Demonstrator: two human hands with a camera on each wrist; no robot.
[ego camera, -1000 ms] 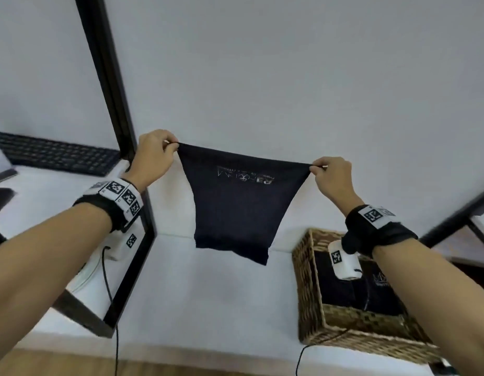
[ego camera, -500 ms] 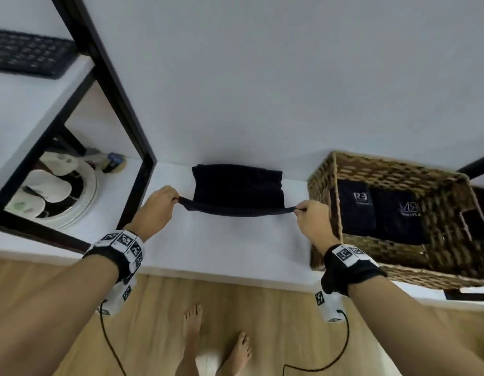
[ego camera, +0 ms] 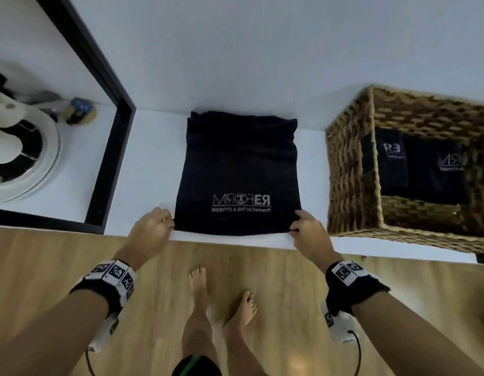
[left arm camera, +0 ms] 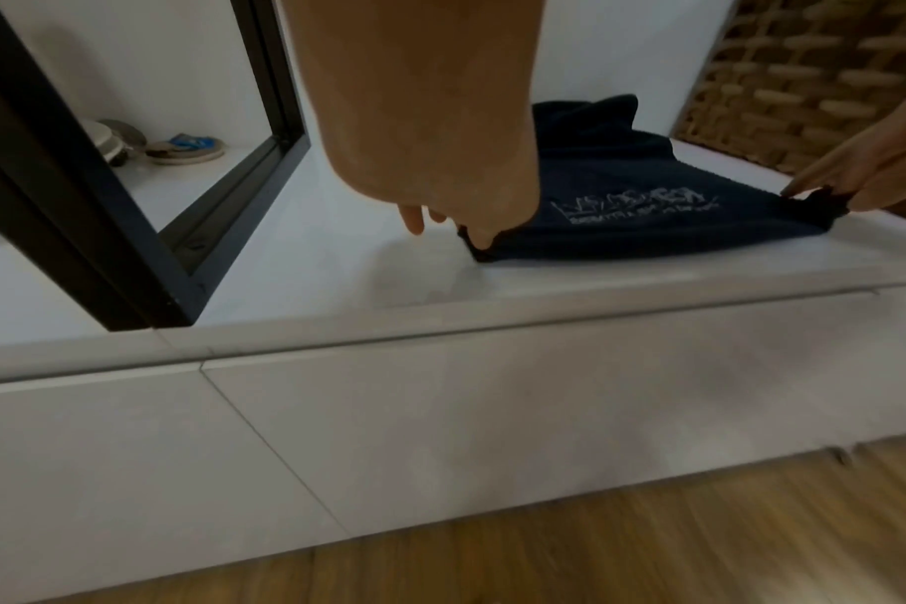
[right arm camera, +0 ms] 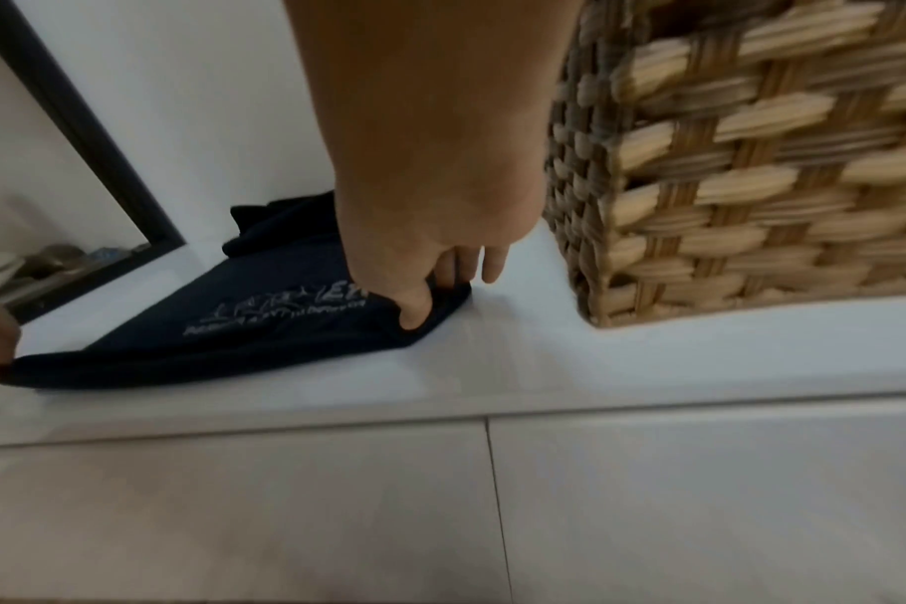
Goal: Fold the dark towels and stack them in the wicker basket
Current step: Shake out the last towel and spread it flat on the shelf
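A dark towel lies spread flat on the white shelf, between the black frame and the wicker basket. Its pale printed logo faces up near the front edge, reading mirrored; the far edge against the wall is bunched in loose folds. The left hand pinches the near left corner between thumb and fingers; the right hand pinches the near right corner likewise, both corners lifted slightly off the shelf. Inside the basket, two folded dark towels lie side by side, logos upward. Bare feet stand on the wooden floor below.
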